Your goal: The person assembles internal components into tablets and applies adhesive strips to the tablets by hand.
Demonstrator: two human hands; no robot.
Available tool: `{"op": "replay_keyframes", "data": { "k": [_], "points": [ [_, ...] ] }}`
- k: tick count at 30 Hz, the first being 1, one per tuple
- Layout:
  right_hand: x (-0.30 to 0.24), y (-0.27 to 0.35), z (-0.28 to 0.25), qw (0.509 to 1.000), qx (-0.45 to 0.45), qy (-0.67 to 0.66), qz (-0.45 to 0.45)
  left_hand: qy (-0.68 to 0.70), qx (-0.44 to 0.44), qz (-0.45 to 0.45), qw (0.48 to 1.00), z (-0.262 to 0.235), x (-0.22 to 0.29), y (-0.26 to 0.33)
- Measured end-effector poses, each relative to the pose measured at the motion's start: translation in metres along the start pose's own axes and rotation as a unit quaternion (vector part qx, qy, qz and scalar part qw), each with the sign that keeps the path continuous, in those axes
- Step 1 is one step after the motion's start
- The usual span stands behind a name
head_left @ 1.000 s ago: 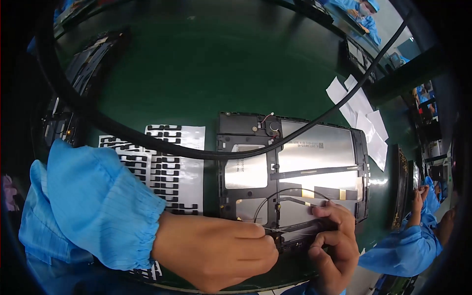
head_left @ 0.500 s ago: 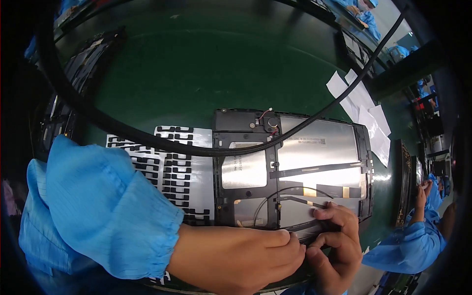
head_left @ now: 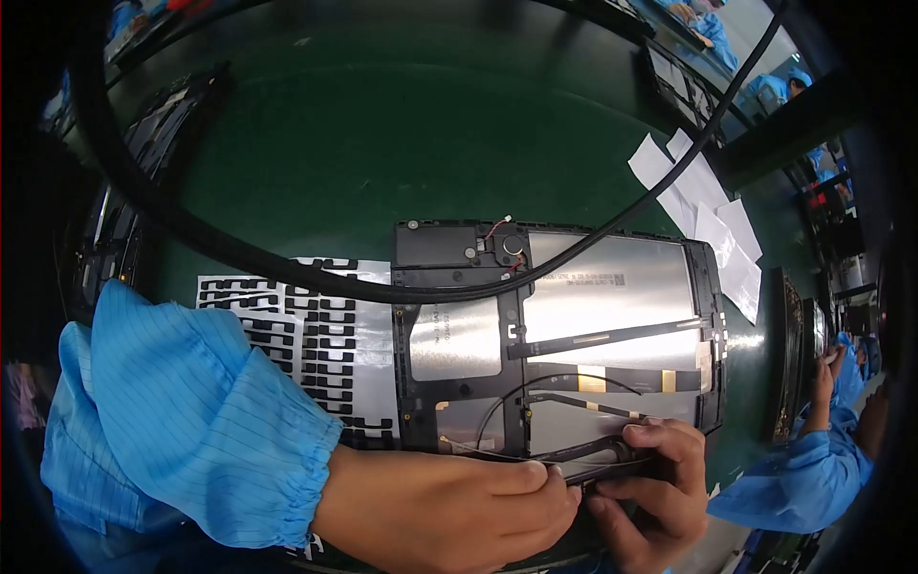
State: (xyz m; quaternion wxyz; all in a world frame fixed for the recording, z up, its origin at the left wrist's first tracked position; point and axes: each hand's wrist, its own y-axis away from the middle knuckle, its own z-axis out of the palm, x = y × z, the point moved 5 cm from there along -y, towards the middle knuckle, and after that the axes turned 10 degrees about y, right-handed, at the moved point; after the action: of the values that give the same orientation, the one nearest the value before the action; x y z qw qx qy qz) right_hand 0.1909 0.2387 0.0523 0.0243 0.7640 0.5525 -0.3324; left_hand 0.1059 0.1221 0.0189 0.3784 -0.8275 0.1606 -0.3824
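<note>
An opened tablet-like device (head_left: 612,287) lies in front of me, its black frame around silver metal plates. Flat black ribbon cables and a thin black cable (head_left: 521,383) cross its near half. At the near edge my left hand (head_left: 459,507) has thumb and fingers pinched together; whatever is between them is hidden. A thin pale wire (head_left: 478,450) runs just beyond its thumb. Close beside it, my right hand (head_left: 660,488) curls at the near right corner, thumb and index finger almost together at the edge. Its upper finger rests by a dark strip; its grip is too small to make out.
Sheets of black adhesive pieces (head_left: 330,354) lie left of the device. White papers (head_left: 703,201) lie at the far right. A thick black cable (head_left: 354,287) arcs across the view above the device. More frames stand at left (head_left: 143,182). A co-worker in blue (head_left: 803,478) sits at right.
The device has shifted slightly left and nearer in the picture. My right hand's upper finger has come down toward the near edge, and the pale wire by my left thumb now shows.
</note>
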Motion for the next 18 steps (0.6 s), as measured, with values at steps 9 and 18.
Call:
{"op": "replay_keyframes", "data": {
  "k": [9, 18],
  "points": [
    [-0.016, -0.009, 0.002, 0.997, 0.008, 0.062, -0.053, -0.039, -0.18, 0.072, 0.98, -0.012, -0.003, -0.019],
    [-0.026, 0.018, -0.001, 0.994, 0.038, 0.104, -0.003, -0.018, -0.235, 0.073, 0.969, -0.067, 0.005, -0.022]
  ]
}}
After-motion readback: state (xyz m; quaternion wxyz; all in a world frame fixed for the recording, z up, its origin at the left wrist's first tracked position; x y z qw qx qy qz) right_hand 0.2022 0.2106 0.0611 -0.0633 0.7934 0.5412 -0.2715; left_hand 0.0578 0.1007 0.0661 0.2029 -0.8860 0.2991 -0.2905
